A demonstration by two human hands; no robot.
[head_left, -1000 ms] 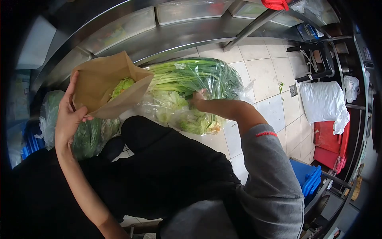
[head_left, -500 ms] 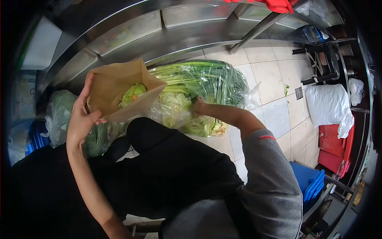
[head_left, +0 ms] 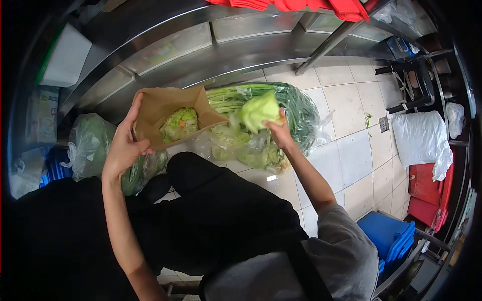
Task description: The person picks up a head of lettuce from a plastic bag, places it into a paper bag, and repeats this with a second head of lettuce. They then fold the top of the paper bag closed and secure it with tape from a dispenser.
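Observation:
My left hand (head_left: 124,146) grips the near left edge of a brown paper bag (head_left: 203,108), holding its mouth open towards me. Inside the bag lies a head of lettuce (head_left: 175,128) with its pale orange cut stem showing. My right hand (head_left: 279,131) holds another light green head of lettuce (head_left: 257,111), slightly blurred, in the air to the right of the bag. Beneath it, on the floor, are long scallions (head_left: 301,113) in clear plastic and more lettuce (head_left: 261,153) in a clear plastic bag.
A clear bag of greens (head_left: 90,138) stands left of my knee. Steel shelving (head_left: 241,57) with plastic bins runs along the far side. On the right are a white plastic bag (head_left: 419,138), a red bin (head_left: 427,193) and a blue bin (head_left: 384,233) on the tiled floor (head_left: 346,110).
My right hand has come up out of the clear plastic bag with a head of lettuce. In the view, the paper bag and my left hand sit slightly further right.

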